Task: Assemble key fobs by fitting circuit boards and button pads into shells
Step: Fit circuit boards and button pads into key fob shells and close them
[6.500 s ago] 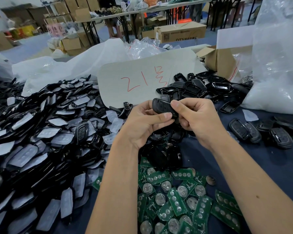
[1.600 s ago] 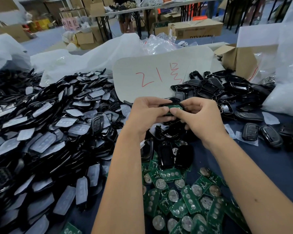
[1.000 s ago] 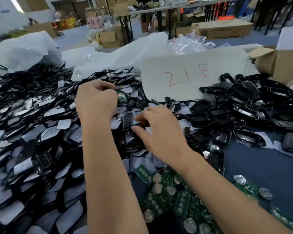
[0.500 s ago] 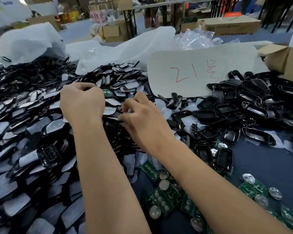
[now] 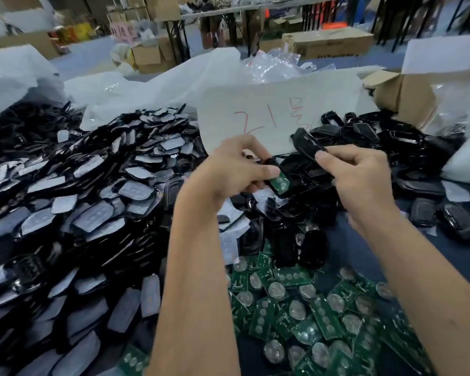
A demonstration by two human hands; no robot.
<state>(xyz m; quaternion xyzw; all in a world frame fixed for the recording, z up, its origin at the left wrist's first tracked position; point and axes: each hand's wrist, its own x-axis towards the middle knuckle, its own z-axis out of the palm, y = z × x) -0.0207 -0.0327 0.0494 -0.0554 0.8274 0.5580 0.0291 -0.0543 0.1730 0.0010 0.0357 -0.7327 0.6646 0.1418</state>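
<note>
The dark blue surface (image 5: pixel 364 248) carries black shells (image 5: pixel 65 213) at left, green circuit boards (image 5: pixel 310 316) at lower right.

light: bright, even, diffuse from overhead; soft shadows only
glare: pale sheen on black shells (image 5: pixel 65 202) at left; white plastic sheeting (image 5: pixel 17 77) upper left near blown out
blur: motion smear on right hand (image 5: pixel 356 172), frame edges soft
distortion: wide-angle bowing at the corners
focus: background shelves hazy

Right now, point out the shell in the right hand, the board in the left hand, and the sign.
shell (image 5: pixel 308 144): head view, dark middle.
board (image 5: pixel 280 183): head view, green face.
sign (image 5: pixel 277 115): head view, white middle.
</note>
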